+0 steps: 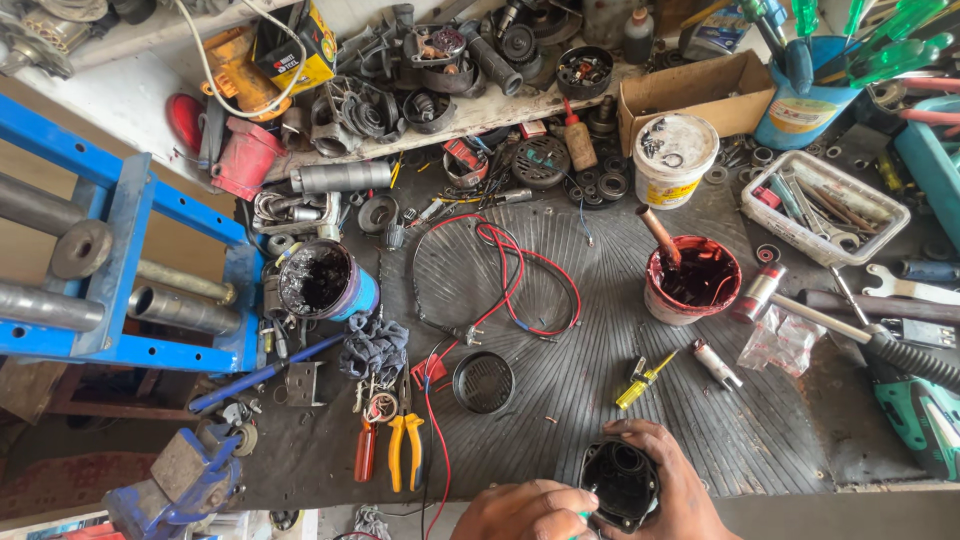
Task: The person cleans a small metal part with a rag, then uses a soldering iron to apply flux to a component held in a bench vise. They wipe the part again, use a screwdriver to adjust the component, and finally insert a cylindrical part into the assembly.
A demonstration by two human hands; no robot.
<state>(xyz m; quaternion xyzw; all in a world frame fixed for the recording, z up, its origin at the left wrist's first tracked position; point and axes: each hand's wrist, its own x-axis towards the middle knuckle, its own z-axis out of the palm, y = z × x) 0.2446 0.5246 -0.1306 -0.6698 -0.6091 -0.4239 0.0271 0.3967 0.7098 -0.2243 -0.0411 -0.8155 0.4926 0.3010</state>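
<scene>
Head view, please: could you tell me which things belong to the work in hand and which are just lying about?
In hand:
- black motor housing, cupped by the right hand
- left hand, fingers at the housing's rim, pinching something small and green

Lying about:
- yellow-handled pliers
- red tub of dark liquid
- red and black wires
- round black grille
- yellow screwdriver

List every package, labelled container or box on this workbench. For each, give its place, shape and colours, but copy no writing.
Yellow and black carton: back shelf, left, boxy.
Brown cardboard box: back, right of centre, open top.
White tub: before that box, round, yellow label.
Blue cup: far right, label on front, holds green-handled tools.
Clear plastic bag: right, crumpled, beside the red-stained tub.
No screens or signs.
</scene>
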